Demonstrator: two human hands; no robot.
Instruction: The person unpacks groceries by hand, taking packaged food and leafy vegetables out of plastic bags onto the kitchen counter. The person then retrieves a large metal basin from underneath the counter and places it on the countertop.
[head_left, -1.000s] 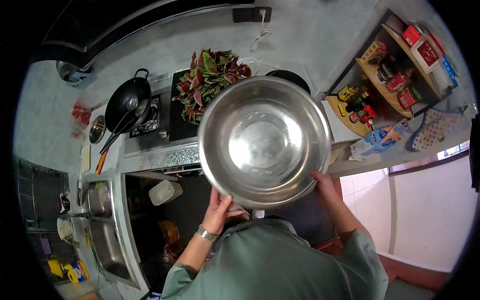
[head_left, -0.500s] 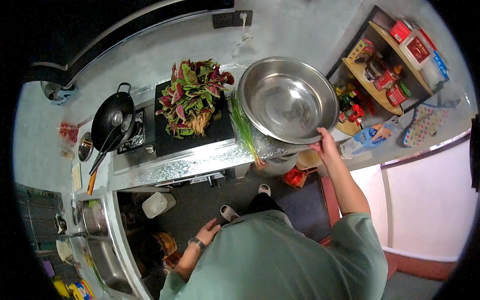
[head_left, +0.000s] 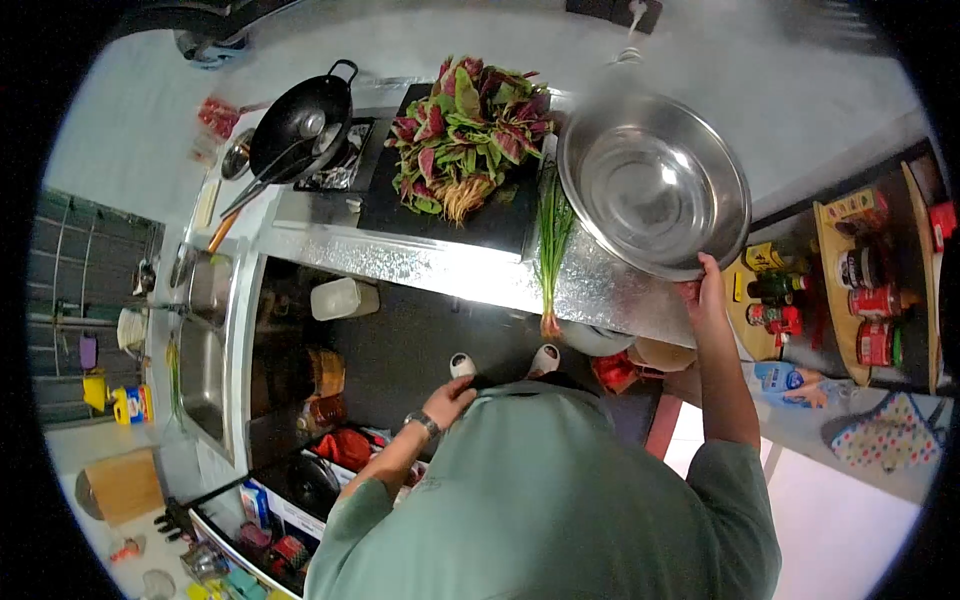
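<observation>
My right hand (head_left: 710, 288) is closed on the near right rim of a large stainless steel basin (head_left: 650, 190), with the thumb on top. The basin is on the counter, and nothing shows inside it. Beside my waist, my left hand (head_left: 450, 402) hangs with loose fingers and holds nothing; a watch is on that wrist. Left of the basin lies a bunch of green onions (head_left: 552, 235), roots toward the counter's front edge. Next to it, a heap of red-and-green amaranth (head_left: 465, 140) rests on a black stovetop panel (head_left: 400, 215).
A black wok (head_left: 290, 135) with a ladle sits on the left burner. Further left is a double sink (head_left: 205, 365). Seasoning jars fill a wooden shelf (head_left: 840, 260) at the right. A white bin (head_left: 345, 298) stands on the floor below the counter.
My view has turned, so the counter items appear further right and higher, and more of the sink side shows. My right hand stays on the basin's rim; my left remains by my waist.
</observation>
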